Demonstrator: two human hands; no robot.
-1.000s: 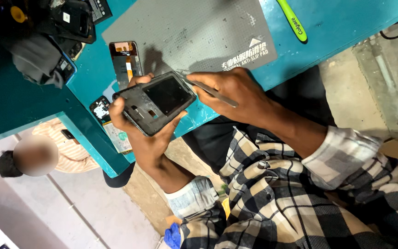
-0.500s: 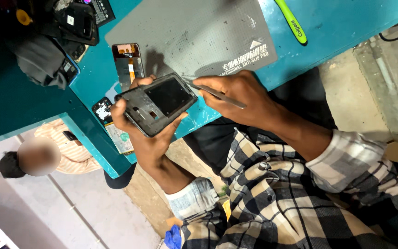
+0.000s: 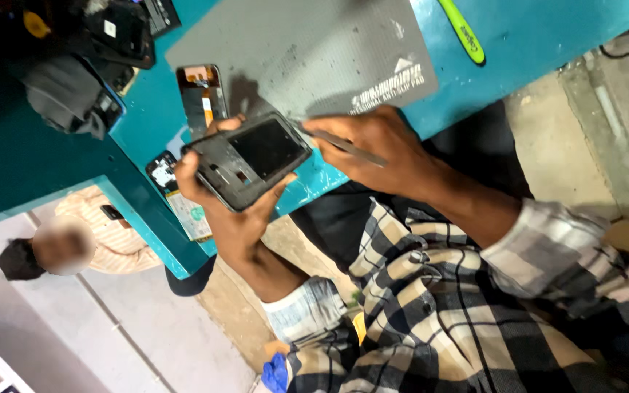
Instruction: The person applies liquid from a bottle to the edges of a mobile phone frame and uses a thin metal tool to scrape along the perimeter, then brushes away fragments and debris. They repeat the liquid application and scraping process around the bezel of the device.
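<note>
Head view: your left hand [image 3: 231,211] grips the opened dark phone body [image 3: 249,160] from below, fingers wrapped round its edges, holding it tilted just above the near edge of the teal bench [image 3: 540,36]. Your right hand [image 3: 384,145] is closed on thin metal tweezers [image 3: 343,144], tip at the phone's upper right corner. Against the frame half a second ago, grip and tool position are unchanged; the phone sits a touch lower. Grey mat [image 3: 307,51] behind, green pry tool [image 3: 462,33] lying apart
</note>
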